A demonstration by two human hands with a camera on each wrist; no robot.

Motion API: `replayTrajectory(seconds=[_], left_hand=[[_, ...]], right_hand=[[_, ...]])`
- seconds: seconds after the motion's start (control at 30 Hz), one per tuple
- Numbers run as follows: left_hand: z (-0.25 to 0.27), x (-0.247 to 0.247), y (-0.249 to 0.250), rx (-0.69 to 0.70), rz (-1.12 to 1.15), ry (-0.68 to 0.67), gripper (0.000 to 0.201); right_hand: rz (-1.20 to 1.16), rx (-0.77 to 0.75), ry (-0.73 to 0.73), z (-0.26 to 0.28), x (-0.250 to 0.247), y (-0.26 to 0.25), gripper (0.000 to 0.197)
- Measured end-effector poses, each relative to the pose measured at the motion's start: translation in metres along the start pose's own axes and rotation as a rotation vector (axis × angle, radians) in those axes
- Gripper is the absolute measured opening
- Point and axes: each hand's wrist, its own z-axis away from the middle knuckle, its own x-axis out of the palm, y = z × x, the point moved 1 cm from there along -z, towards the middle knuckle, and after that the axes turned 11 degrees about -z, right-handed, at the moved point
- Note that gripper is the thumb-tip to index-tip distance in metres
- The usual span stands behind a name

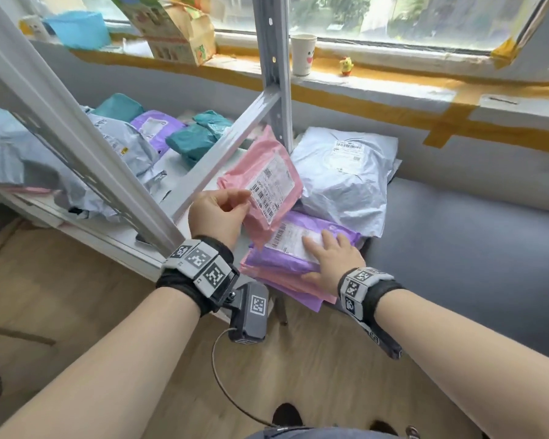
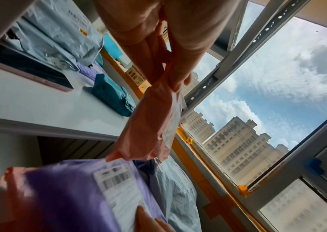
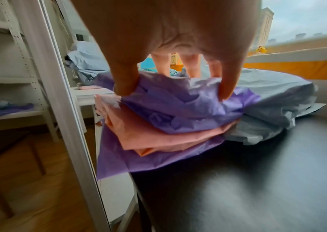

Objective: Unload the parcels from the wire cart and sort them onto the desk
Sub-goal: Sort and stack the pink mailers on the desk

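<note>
**One pink parcel lifted while the pile is held down**

Nearest us, our right hand [image 1: 332, 258] lies on top of a small stack of flat mail bags at the corner of the dark table [image 1: 457, 248]. Its fingers [image 3: 127, 81] are spread fairly wide and press on the purple parcel [image 1: 301, 239], the top one, with pink and purple bags layered beneath it. We judge this steadies the slippery stack, which overhangs the table edge.

Just beyond, our left hand [image 1: 217, 213] holds the pink parcel [image 1: 263, 182] tilted above the stack, fingers [image 2: 180, 78] and thumb pinching its near edge. The printed label faces up towards us, probably so it can be read before sorting.

Behind the stack, a big pale grey parcel [image 1: 346, 172] rests on the same table, touching the purple one.

To the left, past a grey metal shelf post [image 1: 274, 68], a white shelf [image 1: 114, 239] carries more grey, purple and teal parcels [image 1: 194, 137] in loose colour groups. No wire cart shows in any view.

Farthest off, a paper cup [image 1: 302, 55] and a small yellow toy [image 1: 346, 65] sit on the windowsill.
</note>
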Motion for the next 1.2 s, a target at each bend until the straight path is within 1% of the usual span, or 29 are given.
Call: replayTrajectory(seconds=[0.07,0.17,0.2,0.23,0.27,0.3,0.37,0.4,0.43,0.5,0.53,0.6,0.63,0.67,0.73,0.8,0.87,0.93,1.0,1.07,1.1,1.13,1.2], left_hand=[[0.0,-0.001,-0.001,-0.001,0.026,-0.025,0.023],[0.002,-0.002,-0.005,0.004,0.043,-0.056,0.022],[0.003,-0.002,-0.006,-0.002,0.058,-0.066,0.021],[0.004,-0.002,-0.007,-0.01,0.083,-0.078,0.019],[0.004,-0.003,-0.008,-0.018,0.11,-0.092,0.018],[0.004,-0.003,-0.008,-0.027,0.133,-0.106,0.017],[0.004,-0.003,-0.007,-0.049,0.167,-0.13,0.018],[0.004,-0.002,-0.005,-0.062,0.183,-0.147,0.018],[0.004,0.0,-0.002,-0.073,0.198,-0.175,0.019],[0.004,0.004,0.003,-0.084,0.205,-0.24,0.025],[0.005,0.007,0.007,-0.081,0.198,-0.263,0.028],[0.002,0.011,0.012,-0.067,0.167,-0.286,0.023],[-0.001,0.014,0.014,-0.059,0.14,-0.29,0.022],[-0.004,0.016,0.014,-0.044,0.104,-0.294,0.022],[-0.011,0.021,0.015,0.028,-0.016,-0.298,0.024],[-0.019,0.027,0.012,0.138,-0.194,-0.312,0.027],[-0.021,0.034,0.007,0.258,-0.419,-0.403,0.034],[-0.014,0.043,-0.002,0.33,-0.651,-0.544,0.048],[-0.002,0.052,-0.014,0.323,-0.847,-0.674,0.06],[0.01,0.058,-0.024,0.254,-0.914,-0.765,0.062],[0.012,0.061,-0.028,0.236,-0.922,-0.767,0.063],[0.014,0.062,-0.03,0.253,-0.943,-0.735,0.062],[0.014,0.063,-0.029,0.361,-0.991,-0.644,0.061]], right_hand=[[-0.005,0.033,0.028,-0.005,0.002,-0.003,0.077],[-0.025,0.062,-0.01,-0.007,0.001,-0.006,0.076],[-0.06,0.074,-0.004,-0.008,-0.001,-0.006,0.072],[-0.122,0.085,0.039,-0.008,-0.005,-0.005,0.066],[-0.216,0.1,0.12,-0.009,-0.011,-0.003,0.058],[-0.34,0.112,0.232,-0.01,-0.018,0.001,0.054],[-0.607,0.141,0.418,-0.011,-0.035,0.01,0.052],[-0.735,0.162,0.455,-0.012,-0.044,0.013,0.053],[-0.858,0.178,0.452,-0.013,-0.052,0.016,0.055],[-1.066,0.182,0.405,-0.015,-0.064,0.019,0.058],[-1.13,0.18,0.374,-0.015,-0.069,0.021,0.058],[-1.104,0.193,0.354,-0.012,-0.073,0.028,0.058],[-1.058,0.216,0.362,-0.009,-0.073,0.034,0.054],[-1.028,0.233,0.371,-0.005,-0.072,0.039,0.047],[-1.044,0.257,0.35,0.003,-0.068,0.044,0.03],[-1.076,0.32,0.317,0.007,-0.058,0.048,0.024],[-1.08,0.414,0.326,0.009,-0.042,0.048,0.027],[-1.006,0.495,0.355,0.008,-0.022,0.047,0.029],[-0.932,0.503,0.351,0.009,-0.008,0.042,0.042],[-0.914,0.47,0.349,0.012,-0.006,0.033,0.046],[-0.929,0.449,0.335,0.013,-0.008,0.031,0.045],[-0.944,0.424,0.313,0.015,-0.011,0.028,0.043],[-0.963,0.405,0.219,0.018,-0.015,0.024,0.037]])
